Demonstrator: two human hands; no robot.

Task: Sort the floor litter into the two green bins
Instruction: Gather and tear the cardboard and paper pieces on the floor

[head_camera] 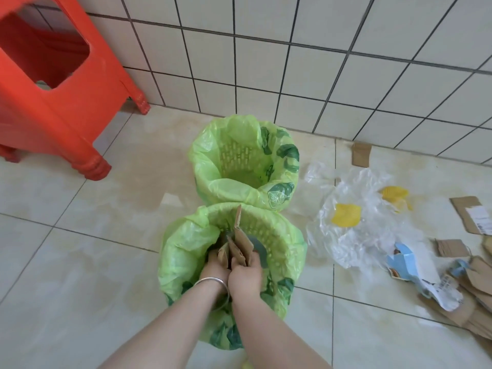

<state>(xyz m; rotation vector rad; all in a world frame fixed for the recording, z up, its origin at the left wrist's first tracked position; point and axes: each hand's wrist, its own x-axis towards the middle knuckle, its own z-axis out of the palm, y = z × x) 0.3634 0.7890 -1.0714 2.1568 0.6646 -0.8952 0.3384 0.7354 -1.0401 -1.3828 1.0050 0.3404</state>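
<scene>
1. Near bin [290, 235] — green-lined basket, closest to the person; both hands are held over its mouth.
2. Cardboard pieces [241, 245] — several brown strips bunched together, standing nearly upright, long axis pointing up and away from the wrists, lower ends hidden inside the bin.
3. Left hand [216, 265] — fingers curled round the left side of the bundle; a silver bangle [210, 281] is worn at the wrist.
4. Right hand [246, 274] — the grip is closed on the right side of the same bundle, touching the left hand.
5. Far bin [213, 161] — second green-lined basket, just beyond the near one, rims touching; nothing is seen inside it.
6. Clear plastic sheeting [354, 235] — spread on the floor to the right of both bins, with two yellow patches on it.
7. Loose cardboard and paper [468, 296] — piled at the far right, nearer the right hand.
8. Judgement — the bundle already stands directly above the near bin, so release needs only a downward push along its long axis; most litter is not yet sorted.
9. Red stool [53, 75] — upper left, well apart.
</scene>
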